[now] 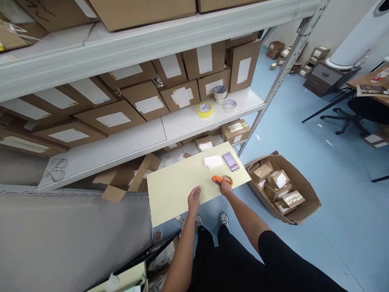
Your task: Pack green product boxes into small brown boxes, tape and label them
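Observation:
My right hand (225, 187) is closed around an orange tape dispenser (217, 179) that carries a roll of yellow-edged tape. It is over the right part of a pale yellow tabletop (176, 186). My left hand (193, 198) is near the front edge of the same top, its fingers loosely bent and nothing visible in them. Beyond the dispenser lie white paper labels (213, 161) and a blurred-out purplish object (231, 161).
Behind the tabletop stands a metal shelf (127, 140) with labelled cardboard boxes, a yellow tape roll (204, 110) and white tape rolls (229, 106). An open carton (310, 198) of small packed boxes sits on the floor at right. Another open box (118, 180) lies at left.

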`<action>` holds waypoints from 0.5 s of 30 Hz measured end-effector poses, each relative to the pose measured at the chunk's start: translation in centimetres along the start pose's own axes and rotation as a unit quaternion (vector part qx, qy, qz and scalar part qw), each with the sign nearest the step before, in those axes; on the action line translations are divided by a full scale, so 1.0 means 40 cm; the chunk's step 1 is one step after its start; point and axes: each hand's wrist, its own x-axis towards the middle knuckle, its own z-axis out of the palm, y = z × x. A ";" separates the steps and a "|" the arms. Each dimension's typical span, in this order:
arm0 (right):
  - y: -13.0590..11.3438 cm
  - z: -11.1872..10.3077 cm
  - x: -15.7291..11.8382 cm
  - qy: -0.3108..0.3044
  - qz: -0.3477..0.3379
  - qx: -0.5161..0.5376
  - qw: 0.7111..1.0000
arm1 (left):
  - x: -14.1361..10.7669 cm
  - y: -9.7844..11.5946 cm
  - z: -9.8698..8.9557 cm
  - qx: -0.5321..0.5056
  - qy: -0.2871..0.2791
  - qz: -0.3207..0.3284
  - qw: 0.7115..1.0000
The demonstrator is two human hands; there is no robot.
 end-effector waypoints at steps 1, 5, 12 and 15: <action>-0.010 -0.018 0.007 -0.004 0.009 0.009 1.000 | 0.001 0.020 0.004 -0.001 -0.005 0.004 1.000; -0.070 -0.110 0.001 -0.029 -0.001 0.122 0.992 | 0.003 0.117 0.005 -0.015 -0.017 0.031 0.999; -0.261 -0.196 -0.162 0.002 -0.142 0.373 0.917 | 0.014 0.365 -0.067 -0.003 -0.032 0.130 0.991; -0.358 -0.216 -0.222 -0.001 -0.195 0.366 0.910 | 0.002 0.493 -0.121 0.043 -0.082 0.192 0.977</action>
